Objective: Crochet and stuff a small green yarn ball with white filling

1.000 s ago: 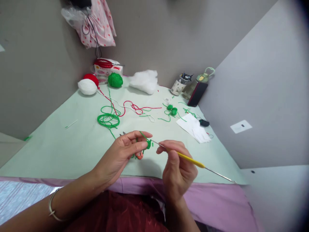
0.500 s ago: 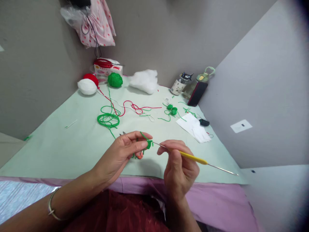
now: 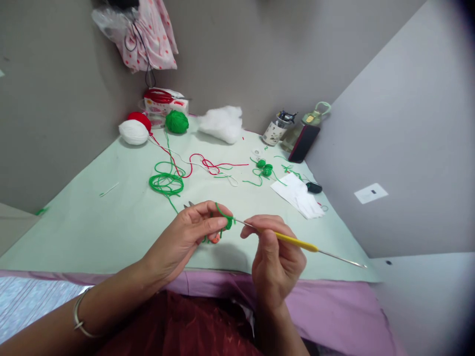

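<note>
My left hand (image 3: pixel 196 225) pinches a small green crochet piece (image 3: pixel 228 224) between thumb and fingers, with green yarn running over the forefinger. In my right hand (image 3: pixel 276 252) is a crochet hook (image 3: pixel 297 241) with a yellow handle and metal ends; its near tip meets the green piece. Beneath my left hand lie scissors with orange handles (image 3: pixel 215 238), mostly hidden; their blade tips show beyond the fingers. A loose coil of green yarn (image 3: pixel 166 184) lies on the table behind my left hand.
White yarn (image 3: pixel 133 132), red yarn (image 3: pixel 140 118) and a green ball (image 3: pixel 177 122) sit at the back left. White stuffing (image 3: pixel 220 124) lies at the back. Small green pieces (image 3: pixel 266 170), white paper (image 3: pixel 297 195), a pen jar (image 3: pixel 274 132) and a phone (image 3: pixel 304 144) are on the right.
Both hands keep almost the same place and grip. The hook tip and the green piece have shifted only very slightly.
</note>
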### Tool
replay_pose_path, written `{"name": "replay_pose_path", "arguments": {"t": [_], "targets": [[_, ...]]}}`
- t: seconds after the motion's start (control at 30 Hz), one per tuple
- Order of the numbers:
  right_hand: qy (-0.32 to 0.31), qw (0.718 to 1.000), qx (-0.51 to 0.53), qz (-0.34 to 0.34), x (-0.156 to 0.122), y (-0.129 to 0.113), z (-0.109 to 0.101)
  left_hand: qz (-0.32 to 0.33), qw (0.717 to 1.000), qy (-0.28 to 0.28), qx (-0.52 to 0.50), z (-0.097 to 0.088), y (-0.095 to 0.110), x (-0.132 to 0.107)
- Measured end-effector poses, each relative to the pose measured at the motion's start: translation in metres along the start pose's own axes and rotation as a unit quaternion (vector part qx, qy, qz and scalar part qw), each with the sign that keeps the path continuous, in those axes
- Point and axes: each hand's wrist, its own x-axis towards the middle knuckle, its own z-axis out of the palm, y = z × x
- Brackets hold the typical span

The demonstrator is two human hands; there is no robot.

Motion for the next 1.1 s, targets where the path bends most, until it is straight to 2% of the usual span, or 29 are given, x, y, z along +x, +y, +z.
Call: {"name": "replay_pose_path", "arguments": {"t": [0.27,0.53,0.67,0.93,1.1], "targets": [[-0.013,1.000,-0.011,-0.002,0.0002,-0.0002,-0.0013,-0.003,1.000,0.000,0.016,0.0002,-0.0010,-0.0004],[-0.025,0.998,-0.043,-0.026,-0.0002,-0.0055,-0.0015,0.044,0.995,0.011,0.092,-0.0028,-0.0071,0.0000],[-0.017,0.998,-0.050,-0.045,-0.0029,-0.0040,0.0004,0.048,0.995,0.003,0.089,-0.0015,-0.0066,-0.0011],[-0.010,1.000,0.004,-0.001,-0.0021,-0.0007,-0.0005,0.015,0.998,0.000,0.059,-0.0005,-0.0034,-0.0028],[-0.013,0.997,0.046,0.052,-0.0026,-0.0025,-0.0028,0.008,0.998,-0.003,0.054,-0.0025,-0.0021,-0.0034]]}}
